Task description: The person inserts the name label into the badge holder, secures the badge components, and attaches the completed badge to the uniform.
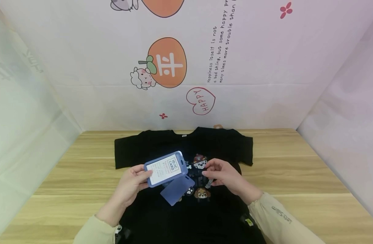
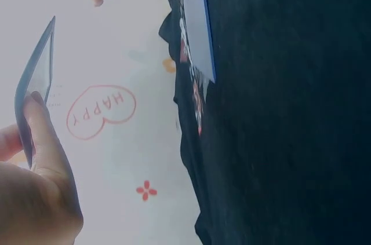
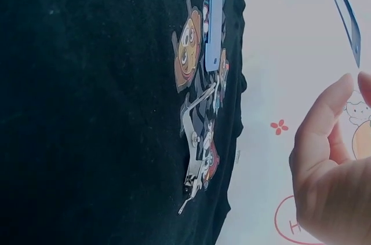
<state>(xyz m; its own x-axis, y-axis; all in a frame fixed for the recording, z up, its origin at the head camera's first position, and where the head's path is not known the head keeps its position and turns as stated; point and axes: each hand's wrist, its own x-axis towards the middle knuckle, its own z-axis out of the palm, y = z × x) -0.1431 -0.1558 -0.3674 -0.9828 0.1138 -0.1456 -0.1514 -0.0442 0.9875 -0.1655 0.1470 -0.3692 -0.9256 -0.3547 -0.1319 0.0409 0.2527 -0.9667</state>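
Right now my left hand (image 1: 134, 181) is raised above the shirt, thumb and fingers pinching the near left corner of a blue plastic ID card holder (image 1: 166, 168), which is a flat, rounded rectangle with a white printed card inside, tilted up toward me. My right hand (image 1: 224, 174) hovers just right of it, fingers loosely curled and holding nothing, over a thin white strap clip (image 1: 208, 184) lying on the fabric. Below the holder, a second plain blue plastic sleeve (image 1: 177, 189) lies flat on the black cotton T-shirt (image 1: 162, 217) with cartoon dog prints. That shirt is spread on the pale wooden table (image 1: 296, 169).
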